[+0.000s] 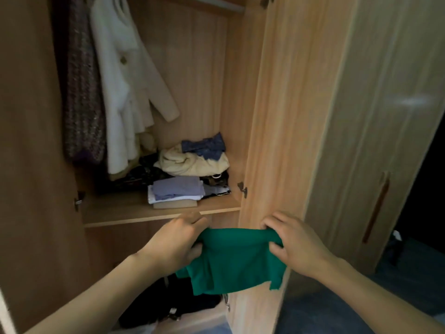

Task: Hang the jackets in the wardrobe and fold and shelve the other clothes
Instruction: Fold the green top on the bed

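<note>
An open wooden wardrobe (197,75) fills the view, its right door (284,116) swung outward and a closed door (375,141) with a long handle (376,208) beyond it at 3 o'clock. Dark blue floor (361,304) shows at 5 o'clock.

Inside, at 11 o'clock, two jackets hang side by side: a dark tweed one (83,97) on the left and a white one (120,92) touching it on the right, its sleeve angled toward the wardrobe's back. Below them a shelf (134,213) carries folded clothes at its right end: a front pile (175,192) of lavender, white and tan pieces, and behind it a taller heap with a cream garment (192,162) and a blue patterned piece (204,145) on top. Dark clothes (134,174) lie to the left of the piles, under the jackets.

Under the shelf, at 6 o'clock, more dark clothing (168,307) sits in the bottom compartment.

In front of the shelf edge, both hands hold a green cloth (236,259) up in the air. The left hand (175,242) pinches its upper left corner, fingers curled round the fabric. The right hand (296,244) grips the upper right corner, thumb underneath and fingers over the top edge. The cloth is stretched between them and hangs down in loose folds.
</note>
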`<action>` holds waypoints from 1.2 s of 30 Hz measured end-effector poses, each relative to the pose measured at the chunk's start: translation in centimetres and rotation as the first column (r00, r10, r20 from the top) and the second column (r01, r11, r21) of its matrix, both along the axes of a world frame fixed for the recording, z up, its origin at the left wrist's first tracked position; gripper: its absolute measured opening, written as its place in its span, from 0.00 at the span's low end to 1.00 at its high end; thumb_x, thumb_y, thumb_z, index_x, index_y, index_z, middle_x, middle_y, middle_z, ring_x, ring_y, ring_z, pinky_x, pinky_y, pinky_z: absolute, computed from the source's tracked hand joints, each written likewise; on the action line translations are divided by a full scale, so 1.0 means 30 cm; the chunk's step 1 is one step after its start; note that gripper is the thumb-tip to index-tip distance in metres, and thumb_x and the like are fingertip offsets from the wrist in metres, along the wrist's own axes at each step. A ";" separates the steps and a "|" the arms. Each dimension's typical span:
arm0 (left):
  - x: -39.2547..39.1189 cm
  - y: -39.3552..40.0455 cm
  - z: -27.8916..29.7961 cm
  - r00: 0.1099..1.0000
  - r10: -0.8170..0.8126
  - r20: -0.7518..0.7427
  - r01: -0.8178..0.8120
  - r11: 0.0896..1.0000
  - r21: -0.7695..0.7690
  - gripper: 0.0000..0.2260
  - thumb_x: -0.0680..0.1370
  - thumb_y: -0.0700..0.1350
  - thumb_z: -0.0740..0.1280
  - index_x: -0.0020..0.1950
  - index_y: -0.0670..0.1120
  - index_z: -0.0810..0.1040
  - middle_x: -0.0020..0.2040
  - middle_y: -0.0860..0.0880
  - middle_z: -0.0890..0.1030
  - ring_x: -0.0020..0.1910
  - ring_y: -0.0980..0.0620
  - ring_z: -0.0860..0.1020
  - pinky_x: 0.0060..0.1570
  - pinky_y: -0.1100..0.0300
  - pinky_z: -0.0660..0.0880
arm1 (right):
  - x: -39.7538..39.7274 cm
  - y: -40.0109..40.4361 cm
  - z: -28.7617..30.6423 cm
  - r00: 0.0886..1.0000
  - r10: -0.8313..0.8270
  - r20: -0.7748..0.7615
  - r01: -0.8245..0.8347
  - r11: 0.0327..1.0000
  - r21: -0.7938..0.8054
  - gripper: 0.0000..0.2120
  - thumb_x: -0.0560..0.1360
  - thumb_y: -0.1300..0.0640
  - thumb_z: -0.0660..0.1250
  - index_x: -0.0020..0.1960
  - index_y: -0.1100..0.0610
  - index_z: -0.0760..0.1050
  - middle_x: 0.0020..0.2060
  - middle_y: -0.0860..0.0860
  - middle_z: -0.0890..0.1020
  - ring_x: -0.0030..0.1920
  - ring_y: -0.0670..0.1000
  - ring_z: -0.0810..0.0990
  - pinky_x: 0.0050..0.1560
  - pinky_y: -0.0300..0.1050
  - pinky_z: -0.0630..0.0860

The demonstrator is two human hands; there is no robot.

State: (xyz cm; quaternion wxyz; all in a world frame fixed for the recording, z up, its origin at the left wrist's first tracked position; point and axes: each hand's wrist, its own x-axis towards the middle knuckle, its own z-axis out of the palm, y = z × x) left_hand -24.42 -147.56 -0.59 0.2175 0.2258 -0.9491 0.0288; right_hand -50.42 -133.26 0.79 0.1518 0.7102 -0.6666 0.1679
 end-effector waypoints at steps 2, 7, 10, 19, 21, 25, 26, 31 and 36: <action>0.040 -0.055 -0.026 0.999 0.052 -0.006 -0.051 0.999 0.006 0.15 0.72 0.49 0.66 0.57 0.50 0.71 0.56 0.51 0.73 0.56 0.48 0.72 0.49 0.50 0.74 | 0.014 -0.107 -0.021 0.999 0.038 0.009 -0.038 0.999 0.015 0.14 0.67 0.56 0.68 0.50 0.45 0.69 0.46 0.41 0.71 0.48 0.46 0.72 0.49 0.46 0.73; 0.081 -0.197 -0.080 0.984 0.167 0.053 -0.167 0.986 0.001 0.15 0.73 0.49 0.66 0.59 0.50 0.71 0.57 0.51 0.73 0.57 0.47 0.72 0.52 0.50 0.75 | 0.013 -0.351 -0.095 0.986 0.156 0.053 -0.157 0.987 0.027 0.16 0.66 0.58 0.69 0.50 0.46 0.69 0.47 0.41 0.71 0.49 0.46 0.72 0.46 0.41 0.67; 0.056 -0.279 -0.050 0.972 0.218 0.090 -0.215 0.976 -0.036 0.17 0.74 0.48 0.66 0.62 0.49 0.72 0.59 0.51 0.73 0.58 0.48 0.71 0.53 0.52 0.73 | -0.024 -0.482 -0.120 0.977 0.204 0.060 -0.204 0.979 -0.009 0.16 0.66 0.57 0.69 0.50 0.45 0.69 0.46 0.42 0.72 0.45 0.45 0.71 0.40 0.41 0.66; -0.061 -0.522 0.012 0.927 0.357 0.110 -0.349 0.933 -0.087 0.16 0.74 0.46 0.67 0.62 0.49 0.72 0.57 0.51 0.72 0.56 0.49 0.71 0.51 0.51 0.75 | -0.162 -0.884 -0.137 0.928 0.343 0.146 -0.337 0.939 -0.070 0.17 0.64 0.58 0.69 0.49 0.47 0.69 0.45 0.42 0.70 0.47 0.47 0.73 0.42 0.49 0.76; -0.063 -0.559 -0.017 0.922 0.367 0.123 -0.361 0.930 -0.070 0.15 0.75 0.45 0.66 0.60 0.48 0.71 0.58 0.51 0.72 0.55 0.49 0.71 0.50 0.52 0.74 | -0.168 -0.945 -0.165 0.919 0.360 0.159 -0.359 0.933 -0.035 0.16 0.64 0.57 0.68 0.49 0.47 0.69 0.47 0.43 0.71 0.47 0.48 0.74 0.42 0.50 0.76; -0.034 -0.647 -0.078 0.908 0.392 0.152 -0.394 0.919 -0.012 0.12 0.75 0.45 0.65 0.58 0.49 0.71 0.58 0.52 0.72 0.56 0.50 0.70 0.52 0.53 0.74 | -0.143 -1.060 -0.228 0.904 0.380 0.198 -0.395 0.918 0.041 0.16 0.68 0.57 0.67 0.50 0.43 0.67 0.48 0.40 0.69 0.45 0.45 0.73 0.39 0.45 0.75; -0.019 -0.670 -0.093 0.901 0.403 0.162 -0.409 0.913 0.004 0.13 0.76 0.45 0.65 0.59 0.50 0.71 0.58 0.52 0.72 0.56 0.51 0.70 0.53 0.52 0.74 | -0.129 -1.092 -0.241 0.899 0.391 0.198 -0.408 0.911 0.056 0.16 0.69 0.56 0.67 0.49 0.41 0.66 0.48 0.39 0.68 0.44 0.44 0.72 0.38 0.42 0.73; 0.102 -0.786 -0.180 0.870 0.452 0.196 -0.473 0.878 0.072 0.14 0.77 0.46 0.64 0.62 0.50 0.70 0.60 0.53 0.71 0.57 0.51 0.71 0.53 0.51 0.75 | -0.004 -1.249 -0.298 0.887 0.430 0.166 -0.455 0.876 0.161 0.15 0.71 0.55 0.67 0.49 0.41 0.64 0.48 0.40 0.69 0.43 0.44 0.70 0.36 0.39 0.66; 0.265 -0.902 -0.271 0.855 0.490 0.167 -0.513 0.847 0.140 0.15 0.78 0.44 0.63 0.64 0.50 0.69 0.62 0.53 0.71 0.60 0.51 0.70 0.55 0.53 0.74 | 0.162 -1.420 -0.330 0.871 0.439 0.220 -0.486 0.837 0.253 0.14 0.72 0.55 0.67 0.51 0.42 0.66 0.49 0.38 0.68 0.47 0.43 0.71 0.44 0.42 0.73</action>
